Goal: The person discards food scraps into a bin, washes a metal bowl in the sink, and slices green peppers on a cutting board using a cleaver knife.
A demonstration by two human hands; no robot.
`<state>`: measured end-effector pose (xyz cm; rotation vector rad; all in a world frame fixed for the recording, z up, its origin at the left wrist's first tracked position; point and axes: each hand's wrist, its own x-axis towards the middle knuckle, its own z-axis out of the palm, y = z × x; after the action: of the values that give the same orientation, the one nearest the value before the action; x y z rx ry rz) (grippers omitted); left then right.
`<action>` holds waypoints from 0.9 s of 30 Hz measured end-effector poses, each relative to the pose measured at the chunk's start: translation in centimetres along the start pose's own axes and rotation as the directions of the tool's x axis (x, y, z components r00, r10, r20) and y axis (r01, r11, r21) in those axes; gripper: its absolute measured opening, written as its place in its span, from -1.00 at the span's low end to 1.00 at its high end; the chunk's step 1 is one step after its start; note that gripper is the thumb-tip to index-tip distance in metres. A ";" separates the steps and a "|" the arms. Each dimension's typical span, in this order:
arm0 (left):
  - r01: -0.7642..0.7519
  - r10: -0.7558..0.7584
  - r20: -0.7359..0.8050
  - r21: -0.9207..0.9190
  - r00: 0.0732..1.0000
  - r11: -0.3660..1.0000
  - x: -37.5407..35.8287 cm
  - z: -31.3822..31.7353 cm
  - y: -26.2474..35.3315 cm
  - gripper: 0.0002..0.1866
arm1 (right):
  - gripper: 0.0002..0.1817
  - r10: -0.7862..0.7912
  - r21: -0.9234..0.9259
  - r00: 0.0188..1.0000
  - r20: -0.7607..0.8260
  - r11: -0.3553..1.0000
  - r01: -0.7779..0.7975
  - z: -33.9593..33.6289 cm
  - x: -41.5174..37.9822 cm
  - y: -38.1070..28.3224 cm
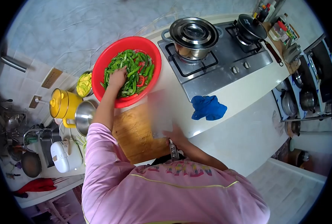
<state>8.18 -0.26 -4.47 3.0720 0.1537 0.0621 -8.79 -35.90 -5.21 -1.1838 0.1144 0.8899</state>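
Observation:
A red plastic basin [96, 80] holds cut green pepper strips [130, 84] with a few red pieces among them. My left hand [118, 77] reaches down into the basin, fingers curled and their tips hidden among the strips. Over the right part of the wooden cutting board [132, 130], my right hand [178, 137] grips a cleaver whose broad blade [160, 112] is smeared by motion. The patterned metal cleaver handle [173, 150] shows below the hand.
Right of the board lies a blue cloth [209, 107]. Behind it, a gas stove [210, 82] carries a lidded steel pot [194, 35] and a lidded black pan [251, 28]. On the left stand a yellow pot [63, 104], a steel bowl [85, 117] and a white appliance [66, 156].

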 end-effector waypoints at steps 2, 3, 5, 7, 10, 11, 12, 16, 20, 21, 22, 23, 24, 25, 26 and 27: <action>0.102 -0.104 0.074 0.041 0.992 0.994 0.5 -1.4 0.2 -0.83 | -0.73 -0.024 -0.013 1.000 0.011 1.000 0.025 -0.2 0.2 -0.1; 0.088 -0.088 0.007 0.031 0.996 0.996 1.3 -2.0 0.5 -0.83 | -0.73 -0.020 -0.002 1.000 0.017 1.000 0.020 -0.2 0.4 -0.1; 0.029 -0.037 -0.125 -0.068 0.991 0.997 3.6 -2.4 1.7 -0.76 | -0.73 -0.011 0.011 1.000 0.029 1.000 0.011 -0.4 0.6 0.3; 0.102 -0.108 -0.127 -0.053 0.986 0.993 4.9 -2.1 5.2 -0.45 | -0.73 0.016 -0.002 1.000 0.016 1.000 -0.016 -0.3 0.8 0.6; 0.265 -0.270 0.009 0.163 0.963 0.950 6.6 2.5 8.7 -0.15 | -0.73 0.044 -0.057 0.997 0.066 0.998 -0.041 -1.1 1.1 1.0; 0.255 -0.251 -0.051 0.112 0.967 0.960 6.7 4.6 9.2 -0.20 | -0.73 0.041 -0.057 0.997 0.064 0.998 -0.038 -1.0 1.0 1.0; 0.243 -0.235 -0.109 0.063 0.966 0.968 6.5 6.0 9.7 -0.24 | -0.73 0.041 -0.056 0.997 0.063 0.998 -0.038 -1.0 1.1 0.9; 0.019 -0.017 0.025 -0.105 1.000 0.994 4.5 1.4 8.1 -0.34 | -0.74 0.045 -0.028 0.995 0.090 0.999 -0.043 -1.2 1.1 1.2; 0.310 -0.289 0.204 -0.078 0.935 0.948 4.1 0.5 4.6 -0.30 | -0.75 0.023 -0.038 0.996 0.085 0.999 -0.020 -1.1 1.0 0.8; 0.273 -0.261 0.095 -0.158 0.961 0.949 4.9 2.3 3.0 -0.32 | -0.75 0.025 -0.050 0.996 0.089 0.999 -0.021 -1.2 0.9 0.7; 0.338 -0.311 0.132 -0.412 0.941 0.846 6.7 3.9 1.6 -0.32 | -0.75 0.026 -0.054 0.995 0.098 0.998 -0.021 -1.3 0.9 0.6; 0.382 -0.350 0.183 -0.632 0.919 0.674 8.7 5.3 0.4 -0.33 | -0.75 0.029 -0.059 0.994 0.106 0.998 -0.023 -1.3 0.9 0.5; 0.402 -0.371 0.243 -0.800 0.896 0.446 9.8 6.0 0.0 -0.33 | -0.75 0.032 -0.065 0.993 0.115 0.998 -0.025 -1.3 0.8 0.5; 0.442 -0.401 0.334 -0.870 0.853 0.217 9.1 1.9 3.7 -0.27 | -0.75 0.050 -0.095 0.993 0.110 0.995 -0.040 -1.4 0.9 0.6; 0.440 -0.461 0.280 -0.851 0.842 0.286 9.8 2.3 4.8 -0.25 | -0.74 0.065 -0.124 0.992 0.105 0.991 -0.052 -1.5 1.0 0.8; 0.440 -0.514 0.222 -0.825 0.829 0.353 10.8 2.9 5.4 -0.23 | -0.74 0.079 -0.152 0.992 0.099 0.986 -0.064 -1.5 1.1 0.9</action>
<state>19.56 -4.72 -6.61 1.8926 0.7727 0.1662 -8.07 -36.49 -7.05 -1.2746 0.0060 1.0363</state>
